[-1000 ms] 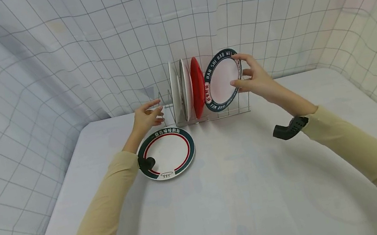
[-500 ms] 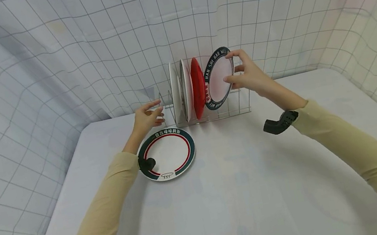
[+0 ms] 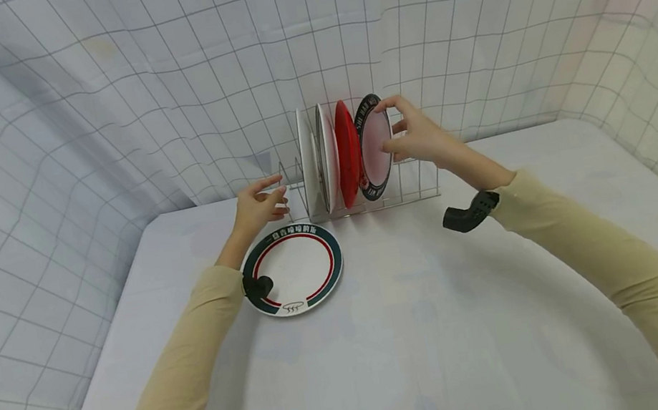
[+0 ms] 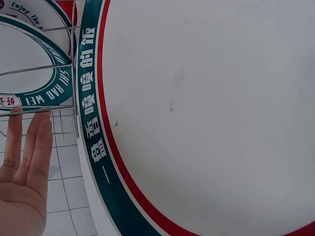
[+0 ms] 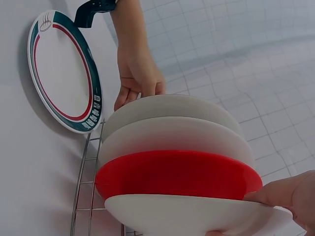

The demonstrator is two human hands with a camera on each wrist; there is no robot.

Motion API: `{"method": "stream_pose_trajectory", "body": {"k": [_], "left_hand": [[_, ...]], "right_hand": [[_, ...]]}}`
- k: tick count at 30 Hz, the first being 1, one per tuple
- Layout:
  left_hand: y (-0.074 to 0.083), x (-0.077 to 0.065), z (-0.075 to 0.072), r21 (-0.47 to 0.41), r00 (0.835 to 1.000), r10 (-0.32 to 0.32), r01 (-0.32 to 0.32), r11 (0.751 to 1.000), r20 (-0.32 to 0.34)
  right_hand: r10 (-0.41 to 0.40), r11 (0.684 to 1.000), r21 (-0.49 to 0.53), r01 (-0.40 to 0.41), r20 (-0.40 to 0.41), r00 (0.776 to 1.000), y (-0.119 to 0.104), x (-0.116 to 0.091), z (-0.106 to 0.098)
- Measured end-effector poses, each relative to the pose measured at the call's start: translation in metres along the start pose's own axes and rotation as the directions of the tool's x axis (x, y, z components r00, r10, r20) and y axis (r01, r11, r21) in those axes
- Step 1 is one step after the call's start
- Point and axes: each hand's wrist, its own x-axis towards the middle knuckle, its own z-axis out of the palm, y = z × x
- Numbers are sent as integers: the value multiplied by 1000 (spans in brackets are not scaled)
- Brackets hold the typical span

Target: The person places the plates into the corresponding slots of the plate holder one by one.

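Note:
My right hand [image 3: 418, 135] pinches the right edge of a dark-rimmed plate [image 3: 374, 154], thumb on its pale face. This plate stands tilted in a wire dish rack [image 3: 420, 200], close beside a red plate [image 3: 349, 154]. Two white plates [image 3: 308, 165] stand upright left of the red one. At the rack's left end is my left hand [image 3: 254, 210], fingers extended and holding nothing; in the left wrist view its fingertips [image 4: 16, 110] lie by the rack wire. The right wrist view shows the held plate's white underside [image 5: 172, 216].
A plate with a green rim and red ring [image 3: 294, 269] lies flat on the white table [image 3: 391, 340], under my left wrist and in front of the rack. A checked curtain [image 3: 202, 74] hangs behind and at both sides.
My right hand has moved left with the dark-rimmed plate, which has turned more edge-on and come nearer the red plate. My left hand has stayed at the rack's left end.

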Motion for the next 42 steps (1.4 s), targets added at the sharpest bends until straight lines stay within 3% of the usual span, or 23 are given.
{"method": "stream_pose_trajectory", "body": {"k": [9,24,29,33,42], "left_hand": [[-2,2,0,-5,1000,-5,5,1000,4],[-2,0,1,1,1000,10,-10,1000,1],[-3,0,0,2,1000,26,-26,1000,-4],[-3,-1,2,-4,1000,4,-4,1000,1],[-1,-1,0,-3,1000,5,-5,1000,-1]], "right_hand": [[-33,999,-42,33,-3,999,0,3,9],[-23,996,-87,23,4,1000,15,12,21],[-12,998,-65,14,30,999,17,14,22],[0,998,-61,2,38,999,23,13,25],[-54,997,-57,56,29,998,31,14,29]]}}
